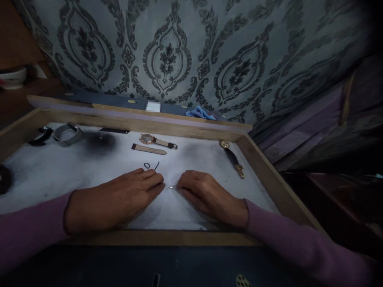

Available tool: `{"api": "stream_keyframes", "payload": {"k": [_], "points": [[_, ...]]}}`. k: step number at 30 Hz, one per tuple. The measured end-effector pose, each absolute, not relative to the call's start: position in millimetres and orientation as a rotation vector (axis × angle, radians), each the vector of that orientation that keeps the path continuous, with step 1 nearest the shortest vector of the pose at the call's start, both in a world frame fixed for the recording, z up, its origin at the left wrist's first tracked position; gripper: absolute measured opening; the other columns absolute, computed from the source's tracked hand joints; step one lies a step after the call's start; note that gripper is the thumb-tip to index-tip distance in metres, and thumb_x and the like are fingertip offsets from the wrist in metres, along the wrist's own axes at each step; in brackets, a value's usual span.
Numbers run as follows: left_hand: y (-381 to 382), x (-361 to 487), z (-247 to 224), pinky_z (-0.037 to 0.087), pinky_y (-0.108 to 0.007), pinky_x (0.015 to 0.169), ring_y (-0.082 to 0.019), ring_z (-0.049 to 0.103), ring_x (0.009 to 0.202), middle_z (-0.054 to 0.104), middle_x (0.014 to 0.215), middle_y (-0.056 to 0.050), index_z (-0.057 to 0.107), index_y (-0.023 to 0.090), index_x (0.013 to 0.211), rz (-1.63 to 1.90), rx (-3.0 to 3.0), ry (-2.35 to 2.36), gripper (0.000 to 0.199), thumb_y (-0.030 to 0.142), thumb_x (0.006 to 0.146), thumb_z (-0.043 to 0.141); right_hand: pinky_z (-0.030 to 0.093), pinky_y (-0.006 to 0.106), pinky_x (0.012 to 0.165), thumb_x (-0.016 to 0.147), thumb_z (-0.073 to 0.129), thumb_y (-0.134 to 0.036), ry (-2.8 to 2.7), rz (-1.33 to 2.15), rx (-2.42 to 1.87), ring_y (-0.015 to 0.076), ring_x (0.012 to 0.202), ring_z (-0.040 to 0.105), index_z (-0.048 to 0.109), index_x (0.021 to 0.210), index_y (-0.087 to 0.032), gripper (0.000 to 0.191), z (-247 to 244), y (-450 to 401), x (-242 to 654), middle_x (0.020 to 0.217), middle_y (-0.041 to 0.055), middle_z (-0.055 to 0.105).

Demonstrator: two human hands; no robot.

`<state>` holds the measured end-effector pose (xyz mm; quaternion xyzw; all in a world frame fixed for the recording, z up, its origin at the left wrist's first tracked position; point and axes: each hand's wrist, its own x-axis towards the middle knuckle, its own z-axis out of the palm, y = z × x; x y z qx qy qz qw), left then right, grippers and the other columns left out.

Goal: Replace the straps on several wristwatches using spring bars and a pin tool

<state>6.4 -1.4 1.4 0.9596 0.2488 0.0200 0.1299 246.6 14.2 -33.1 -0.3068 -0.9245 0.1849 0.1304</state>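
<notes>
**Two hands meeting over a thin silvery piece in a wooden tray**

Nearest you, dark blue cloth (pixel 119 265) is showing below the wooden tray (pixel 167 238), whose near edge is running under your purple sleeves (pixel 278 229). Your right hand (pixel 209 193) is pinching the thin silvery piece (pixel 171 187) between thumb and fingers. That piece is spanning the gap between your hands, close above the white tray floor (pixel 182 213). Your left hand (pixel 128 193) is bunching its fingers together at the other end; can't tell whether it's gripping anything, fingertips hiding it.

Just beyond your left fingers, a small black loop (pixel 146 165) and a thin black stroke (pixel 157 165) are showing. Off right, a gold watch with a dark strap (pixel 232 157) is lying near the side wall. Farther up the middle, a loose strap half (pixel 149 149) is lying just in front of a rose-gold watch (pixel 147 138) that's carrying one strap half. Far left, a grey band (pixel 67 135) is sitting beside a black strap (pixel 43 137).

Past the far wall, crumpled light-blue cloth (pixel 200 113) is lying before a patterned backdrop (pixel 167 59).
</notes>
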Motion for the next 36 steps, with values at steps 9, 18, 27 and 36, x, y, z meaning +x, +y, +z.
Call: {"api": "stream_keyframes", "payload": {"k": [9,18,27,36], "points": [[-4.3,6.4,-3.4,0.035,-0.04,0.107,-0.024,0.051,0.115,0.057,0.123,-0.011,0.05,0.016,0.122,0.013,2.793,0.751,0.039,0.004,0.085,0.042,0.045,0.029,0.065,0.096,0.042,-0.017,-2.692,0.546,-0.9,0.0166,0.07,0.056,0.06,0.079,-0.014,0.026,-33.0,14.3,246.0,0.075,0.0065,0.062],[-0.7,3.8,-2.3,0.042,-0.034,0.097,-0.02,0.052,0.105,0.057,0.116,-0.004,0.046,0.023,0.125,0.033,2.657,0.776,0.047,0.006,0.081,0.048,0.046,0.029,0.067,0.096,0.043,-0.018,-2.69,0.553,-0.913,0.0166,0.072,0.058,0.062,0.08,-0.014,0.024,-34.2,14.5,246.5,0.077,0.0066,0.063],[0.2,1.0,-3.0,0.042,-0.033,0.096,-0.019,0.054,0.104,0.056,0.114,-0.005,0.043,0.023,0.126,0.061,2.634,0.766,0.055,-0.001,0.077,0.042,0.047,0.029,0.068,0.095,0.045,-0.015,-2.702,0.561,-0.87,0.0174,0.074,0.059,0.062,0.082,-0.014,0.021,-33.6,13.0,245.7,0.079,0.0073,0.065],[1.8,1.7,-4.3,0.043,-0.029,0.094,-0.018,0.053,0.103,0.057,0.114,-0.004,0.047,0.023,0.123,0.081,2.615,0.745,0.053,-0.003,0.078,0.04,0.046,0.029,0.068,0.094,0.045,-0.015,-2.698,0.556,-0.895,0.0165,0.072,0.058,0.062,0.08,-0.014,0.022,-33.8,13.0,244.7,0.077,0.0065,0.064]]}}
